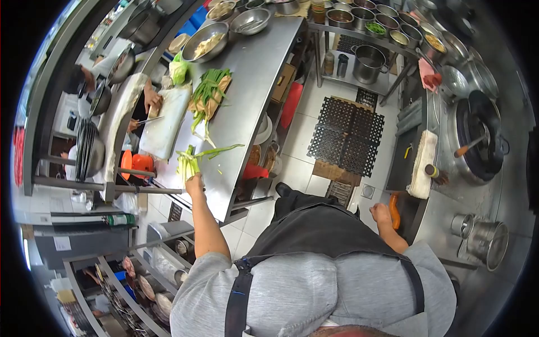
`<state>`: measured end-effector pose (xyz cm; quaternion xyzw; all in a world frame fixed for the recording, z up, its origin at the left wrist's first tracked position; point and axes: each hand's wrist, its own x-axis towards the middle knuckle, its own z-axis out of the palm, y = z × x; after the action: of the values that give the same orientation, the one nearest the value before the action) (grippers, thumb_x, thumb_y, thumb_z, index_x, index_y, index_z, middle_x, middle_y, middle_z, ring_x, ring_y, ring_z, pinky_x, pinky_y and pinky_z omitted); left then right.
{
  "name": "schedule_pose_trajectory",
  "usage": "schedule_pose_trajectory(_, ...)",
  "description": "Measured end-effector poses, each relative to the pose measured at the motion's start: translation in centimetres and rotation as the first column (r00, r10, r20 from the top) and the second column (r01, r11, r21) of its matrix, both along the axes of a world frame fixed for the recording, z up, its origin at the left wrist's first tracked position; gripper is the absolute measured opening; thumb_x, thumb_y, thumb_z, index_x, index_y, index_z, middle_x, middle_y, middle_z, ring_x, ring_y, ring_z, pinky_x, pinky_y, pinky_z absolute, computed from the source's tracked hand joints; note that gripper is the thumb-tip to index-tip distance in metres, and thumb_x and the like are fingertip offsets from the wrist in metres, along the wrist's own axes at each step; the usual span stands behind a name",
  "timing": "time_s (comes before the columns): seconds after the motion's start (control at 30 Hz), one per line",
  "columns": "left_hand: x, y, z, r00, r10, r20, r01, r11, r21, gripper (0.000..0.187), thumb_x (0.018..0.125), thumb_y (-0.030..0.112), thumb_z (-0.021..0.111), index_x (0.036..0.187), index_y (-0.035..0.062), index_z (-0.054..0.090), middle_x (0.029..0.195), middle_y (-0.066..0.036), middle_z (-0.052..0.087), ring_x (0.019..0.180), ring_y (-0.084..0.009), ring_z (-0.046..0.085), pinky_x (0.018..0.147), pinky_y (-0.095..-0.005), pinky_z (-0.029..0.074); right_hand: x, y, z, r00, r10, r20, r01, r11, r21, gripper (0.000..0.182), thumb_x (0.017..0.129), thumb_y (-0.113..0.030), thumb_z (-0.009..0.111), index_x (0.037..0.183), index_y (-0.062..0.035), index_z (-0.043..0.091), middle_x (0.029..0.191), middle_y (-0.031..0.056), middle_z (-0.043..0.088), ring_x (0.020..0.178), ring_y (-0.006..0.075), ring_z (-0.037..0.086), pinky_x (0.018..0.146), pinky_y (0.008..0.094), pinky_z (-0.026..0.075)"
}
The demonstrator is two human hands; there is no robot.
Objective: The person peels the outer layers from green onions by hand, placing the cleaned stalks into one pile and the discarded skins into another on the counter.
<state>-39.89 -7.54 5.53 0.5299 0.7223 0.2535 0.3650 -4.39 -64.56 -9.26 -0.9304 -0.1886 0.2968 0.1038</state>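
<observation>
My left hand (195, 184) is closed around the pale stalks of some celery-like greens (190, 163) at the near end of the steel table (247, 73). A long green leaf stretches right from the bunch. Behind it, leafy greens (210, 95) lie partly on brown paper, beside a white cutting board (167, 121). My right hand (380, 213) hangs low at my right side, fingers curled, near an orange curved object (394, 212); whether it holds anything is hidden.
A co-worker's hands (152, 98) are at the board's left edge, one with a knife (150, 119). An orange container (137, 164) sits beside the table. A black mat (345, 135) covers the floor ahead. A wok (477, 135) stands at right.
</observation>
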Motion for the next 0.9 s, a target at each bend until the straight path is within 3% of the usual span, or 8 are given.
schedule_pose_trajectory(0.17,0.5,-4.0,0.6,0.886,0.059,0.459,-0.037,0.998,-0.058,0.010,0.080,0.013,0.063,0.086,0.0063,0.060,0.073,-0.004,0.058,0.061,-0.0148,0.055,0.050,-0.0293,0.044,4.0,9.9,3.7,0.991,0.115,0.073,-0.120,0.990,0.076,0.026,0.081,-0.027,0.061,0.088,-0.0029,0.069,0.085,0.0224,0.064,0.086,0.0385,0.062,0.078,0.0452,0.048)
schedule_pose_trajectory(0.23,0.5,-4.5,1.1,0.871,-0.036,0.490,0.071,0.996,-0.053,0.027,0.081,0.014,0.063,0.104,0.0036,0.055,0.085,-0.007,0.060,0.079,-0.0168,0.058,0.065,-0.0324,0.046,4.6,14.7,5.5,0.984,0.152,0.092,-0.163,0.980,0.117,0.026,0.081,-0.027,0.061,0.088,-0.0026,0.068,0.084,0.0223,0.064,0.084,0.0382,0.062,0.076,0.0451,0.048)
schedule_pose_trajectory(0.4,1.7,-3.1,3.0,0.834,-0.165,0.526,0.164,0.985,0.051,0.024,0.077,0.006,0.068,0.096,0.0035,0.054,0.083,-0.006,0.060,0.073,-0.0139,0.057,0.059,-0.0262,0.043,1.1,29.5,12.9,0.938,0.342,0.050,-0.334,0.857,0.392,0.028,0.083,-0.028,0.061,0.090,-0.0010,0.067,0.078,0.0201,0.064,0.079,0.0344,0.064,0.071,0.0406,0.048)
schedule_pose_trajectory(0.57,3.1,-2.5,5.9,0.771,-0.319,0.550,0.274,0.947,0.166,0.024,0.077,0.003,0.070,0.095,0.0032,0.053,0.080,-0.004,0.059,0.069,-0.0114,0.054,0.060,-0.0244,0.043,-6.6,42.1,21.5,0.786,0.617,0.035,-0.479,0.571,0.667,0.028,0.085,-0.026,0.063,0.093,0.0000,0.066,0.083,0.0175,0.067,0.076,0.0282,0.065,0.070,0.0356,0.050)
schedule_pose_trajectory(0.67,2.4,-1.3,6.5,0.759,-0.361,0.542,0.313,0.932,0.183,0.026,0.075,0.004,0.071,0.095,0.0037,0.053,0.082,-0.004,0.058,0.073,-0.0107,0.054,0.064,-0.0241,0.044,-10.4,48.0,24.3,0.728,0.685,0.008,-0.457,0.477,0.751,0.027,0.085,-0.026,0.063,0.095,-0.0010,0.067,0.083,0.0166,0.067,0.074,0.0249,0.065,0.070,0.0338,0.050)
schedule_pose_trajectory(0.73,1.7,-0.5,6.8,0.751,-0.399,0.526,0.328,0.917,0.227,0.026,0.076,0.002,0.070,0.095,0.0036,0.052,0.081,-0.003,0.057,0.070,-0.0096,0.054,0.060,-0.0228,0.044,-12.4,51.5,24.7,0.654,0.755,0.049,-0.457,0.343,0.821,0.024,0.087,-0.019,0.063,0.101,0.0014,0.064,0.076,0.0086,0.066,0.071,0.0138,0.062,0.065,0.0275,0.049)
schedule_pose_trajectory(0.83,0.6,0.5,7.7,0.712,-0.396,0.580,0.363,0.915,0.179,0.027,0.076,0.002,0.070,0.095,0.0033,0.051,0.081,-0.003,0.057,0.069,-0.0096,0.054,0.059,-0.0220,0.044,-15.2,55.4,25.2,0.600,0.761,-0.248,-0.165,0.420,0.892,0.032,0.085,-0.022,0.066,0.106,0.0025,0.062,0.077,0.0103,0.067,0.070,0.0166,0.063,0.065,0.0280,0.051)
schedule_pose_trajectory(0.9,-0.2,1.3,7.1,0.695,-0.418,0.585,0.385,0.904,0.187,0.027,0.075,0.001,0.070,0.094,0.0027,0.051,0.082,-0.003,0.057,0.068,-0.0096,0.055,0.058,-0.0216,0.044,-16.1,57.5,25.3,0.547,0.785,-0.291,-0.175,0.447,0.877,0.028,0.086,-0.020,0.065,0.103,0.0021,0.062,0.075,0.0079,0.065,0.067,0.0142,0.061,0.063,0.0262,0.050)
